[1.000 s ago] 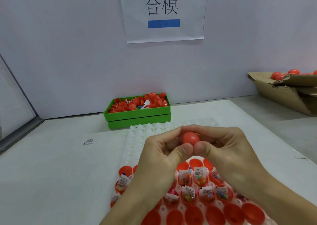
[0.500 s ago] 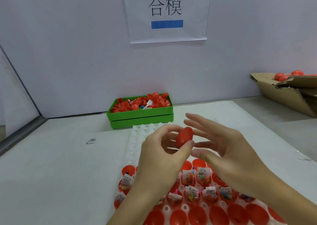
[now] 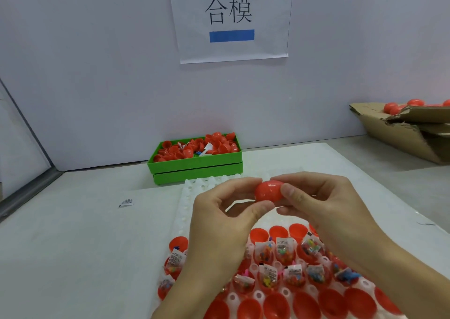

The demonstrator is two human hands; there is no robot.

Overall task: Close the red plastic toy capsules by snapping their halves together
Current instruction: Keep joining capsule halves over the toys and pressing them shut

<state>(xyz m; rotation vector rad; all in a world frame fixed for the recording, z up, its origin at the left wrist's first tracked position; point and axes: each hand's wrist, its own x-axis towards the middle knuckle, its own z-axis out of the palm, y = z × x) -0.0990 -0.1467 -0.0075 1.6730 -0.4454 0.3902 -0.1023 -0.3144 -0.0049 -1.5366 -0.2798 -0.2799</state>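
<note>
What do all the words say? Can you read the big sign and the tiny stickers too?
"合模" – big black characters on the white paper sign on the wall, above a blue bar with no words.
Small packet on the table: dark print, too small to read.
Labels on the toy bags in the tray: printed, too blurred to read.
Green box, cardboard box and red capsule: no writing visible.

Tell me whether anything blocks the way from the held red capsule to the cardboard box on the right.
Nothing visible does. Both hands hold the red plastic capsule in the air, above the white tray; only bare table lies toward the brown cardboard box.
</note>
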